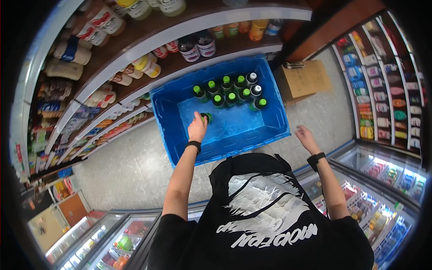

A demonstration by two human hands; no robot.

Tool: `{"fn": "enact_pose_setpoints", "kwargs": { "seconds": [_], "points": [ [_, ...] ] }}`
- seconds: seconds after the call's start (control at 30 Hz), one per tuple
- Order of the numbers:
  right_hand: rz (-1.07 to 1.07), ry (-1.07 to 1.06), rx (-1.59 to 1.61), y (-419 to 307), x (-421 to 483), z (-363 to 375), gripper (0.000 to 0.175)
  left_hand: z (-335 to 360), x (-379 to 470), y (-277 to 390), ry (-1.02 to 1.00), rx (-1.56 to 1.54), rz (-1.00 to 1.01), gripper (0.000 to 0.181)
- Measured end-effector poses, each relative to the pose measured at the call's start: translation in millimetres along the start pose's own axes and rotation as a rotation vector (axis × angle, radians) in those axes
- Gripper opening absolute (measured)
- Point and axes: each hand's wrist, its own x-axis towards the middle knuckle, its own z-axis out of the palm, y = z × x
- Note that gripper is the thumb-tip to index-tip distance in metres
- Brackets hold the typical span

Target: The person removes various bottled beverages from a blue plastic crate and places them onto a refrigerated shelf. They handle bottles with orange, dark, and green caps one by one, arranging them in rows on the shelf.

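Inside a blue plastic crate [233,150], my left hand [197,128] grips a dark bottle with green on it [208,117] above the crate floor; the fingers hide part of it. Several green-capped bottles [231,98] stand upright, grouped toward the crate's far side and right. Two white-capped bottles [256,89] stand among them at the right end. My right hand [306,137] is outside the crate, just past its near right corner, with nothing in it and the fingers loosely bent.
A drinks shelf [202,23] with several bottles runs beyond the crate and along the left. Right of the crate stands a cardboard box [300,81]. Shelves of household bottles [381,87] line the far right. Glass-topped display cases [368,206] are behind me on both sides.
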Motion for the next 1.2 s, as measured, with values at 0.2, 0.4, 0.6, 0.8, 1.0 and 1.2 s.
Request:
{"fn": "enact_pose_setpoints", "kwargs": {
  "seconds": [0.2, 0.4, 0.6, 0.8, 1.0, 1.2],
  "points": [
    [0.846, 0.089, 0.439, 195, -242, 14, 0.017, 36, 66, 11, -0.104, -0.073, 0.003, 0.043],
    [1.155, -0.169, 0.513, 110, -342, 56, 0.023, 44, 97, 6, -0.067, -0.151, -0.090, 0.045],
    [0.966, -0.155, 0.503, 109, -265, 37, 0.021, 38, 95, -4, -0.070, -0.319, -0.061, 0.041],
    [0.457, 0.121, 0.391, 69, -62, -47, 0.025, 43, 24, -26, -0.098, -0.216, 0.033, 0.033],
    [-0.452, 0.162, 0.126, -157, 139, -172, 0.023, 10, -65, -14, -0.542, -0.602, -0.067, 0.031],
    [-0.772, 0.253, 0.076, -336, 323, -221, 0.041, -47, -140, 9, 0.005, -0.560, -0.369, 0.026]
  ]
}}
